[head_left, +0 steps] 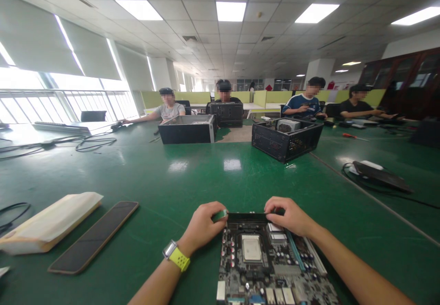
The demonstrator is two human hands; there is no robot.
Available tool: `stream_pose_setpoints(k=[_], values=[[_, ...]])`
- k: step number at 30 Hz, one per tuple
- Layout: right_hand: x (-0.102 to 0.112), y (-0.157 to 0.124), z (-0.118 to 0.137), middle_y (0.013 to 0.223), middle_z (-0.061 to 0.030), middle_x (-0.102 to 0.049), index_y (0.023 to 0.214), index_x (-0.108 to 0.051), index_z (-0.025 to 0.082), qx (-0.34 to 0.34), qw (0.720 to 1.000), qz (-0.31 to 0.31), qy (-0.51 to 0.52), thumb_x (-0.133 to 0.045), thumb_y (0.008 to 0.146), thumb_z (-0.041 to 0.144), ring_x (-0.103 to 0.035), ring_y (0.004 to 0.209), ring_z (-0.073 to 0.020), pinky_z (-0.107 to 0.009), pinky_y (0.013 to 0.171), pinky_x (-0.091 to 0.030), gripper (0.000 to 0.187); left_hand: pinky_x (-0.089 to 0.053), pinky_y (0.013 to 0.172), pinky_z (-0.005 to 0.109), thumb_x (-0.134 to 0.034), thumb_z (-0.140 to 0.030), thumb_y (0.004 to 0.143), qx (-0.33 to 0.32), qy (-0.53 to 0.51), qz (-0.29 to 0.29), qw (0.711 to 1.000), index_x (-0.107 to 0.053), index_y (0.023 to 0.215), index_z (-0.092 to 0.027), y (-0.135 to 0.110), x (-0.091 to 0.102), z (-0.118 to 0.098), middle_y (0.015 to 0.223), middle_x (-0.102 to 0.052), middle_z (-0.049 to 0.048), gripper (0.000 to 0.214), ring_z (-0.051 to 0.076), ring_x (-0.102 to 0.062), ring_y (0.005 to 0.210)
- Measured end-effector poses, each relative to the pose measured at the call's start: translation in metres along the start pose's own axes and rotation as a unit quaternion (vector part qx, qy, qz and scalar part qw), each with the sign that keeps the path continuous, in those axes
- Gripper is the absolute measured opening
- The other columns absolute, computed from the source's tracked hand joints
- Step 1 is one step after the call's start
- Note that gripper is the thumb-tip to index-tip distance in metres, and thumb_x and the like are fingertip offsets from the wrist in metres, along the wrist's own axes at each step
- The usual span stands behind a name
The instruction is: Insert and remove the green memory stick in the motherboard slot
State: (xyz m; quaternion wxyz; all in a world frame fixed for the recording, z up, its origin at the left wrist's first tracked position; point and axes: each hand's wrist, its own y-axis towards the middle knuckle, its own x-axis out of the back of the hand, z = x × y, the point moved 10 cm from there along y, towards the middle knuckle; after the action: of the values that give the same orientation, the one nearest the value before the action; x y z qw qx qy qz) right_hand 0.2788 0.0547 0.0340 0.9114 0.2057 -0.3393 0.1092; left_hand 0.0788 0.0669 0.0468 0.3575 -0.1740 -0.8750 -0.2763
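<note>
A motherboard [240,273] lies flat on the table in front of me, with a square silver processor [252,248] exposed in its socket. Along the board's far edge, a long dark RAM stick [246,216] spans the space between my hands. My left hand [206,222] pinches its left end, with a watch on a yellow-green strap at the wrist. At the other end, my right hand [287,215] has thumb and fingers closed on it, near a silver heatsink [277,232]. Whether the stick sits in a slot I cannot tell.
To the left lie a phone [94,238] and a pale padded packet [51,222]. Black computer cases [187,130] and an open case [285,142] stand farther back. A dark device with cable [381,176] and a red screwdriver [350,135] lie right. Several people sit beyond.
</note>
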Motion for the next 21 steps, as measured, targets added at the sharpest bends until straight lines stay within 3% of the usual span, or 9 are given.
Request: stream_pose_setpoints(k=[21], values=[[-0.0002,-0.0005,0.0047,0.084,-0.0029,-0.066,0.072,-0.064,0.018,0.010,1.000,-0.001,-0.012,-0.060,0.073,0.020,-0.059,0.080,-0.0160,-0.027,0.073,-0.044,0.005,-0.044,0.074,0.024,-0.054,-0.015,0.076,-0.022,0.000,0.011,1.000,-0.066,0.081,-0.017,-0.0004,-0.0032,-0.0026,0.081,-0.066,0.0030,0.013,0.016,-0.058,0.076]])
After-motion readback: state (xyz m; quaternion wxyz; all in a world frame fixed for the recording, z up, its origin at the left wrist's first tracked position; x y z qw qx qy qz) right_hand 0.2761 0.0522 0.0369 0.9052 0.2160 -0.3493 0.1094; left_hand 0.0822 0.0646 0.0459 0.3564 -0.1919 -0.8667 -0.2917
